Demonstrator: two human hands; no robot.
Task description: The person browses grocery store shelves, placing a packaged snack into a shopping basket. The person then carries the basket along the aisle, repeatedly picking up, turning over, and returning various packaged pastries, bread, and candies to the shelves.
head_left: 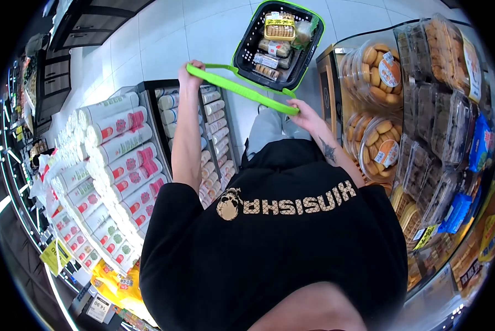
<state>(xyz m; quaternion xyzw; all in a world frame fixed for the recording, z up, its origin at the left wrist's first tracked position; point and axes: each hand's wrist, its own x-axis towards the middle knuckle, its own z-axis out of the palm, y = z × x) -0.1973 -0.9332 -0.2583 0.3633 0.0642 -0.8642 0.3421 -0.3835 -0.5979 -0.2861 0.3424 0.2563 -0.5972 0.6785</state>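
My left hand grips the left end of a bright green basket handle. At the handle's other end, my right hand is closed around it. The handle belongs to a black shopping basket with a green rim, out in front of me by the pale floor. Inside lie a yellow-trimmed pack of biscuits, several clear-wrapped food packs and a bag with something greenish. Whether the basket rests on the floor or hangs is hard to tell.
Stacked white paper rolls rise on my left, beside a dark-framed shelf of more rolls. On my right stand round tubs of cookies and stacked clear boxes of dark food. Tiled floor stretches ahead.
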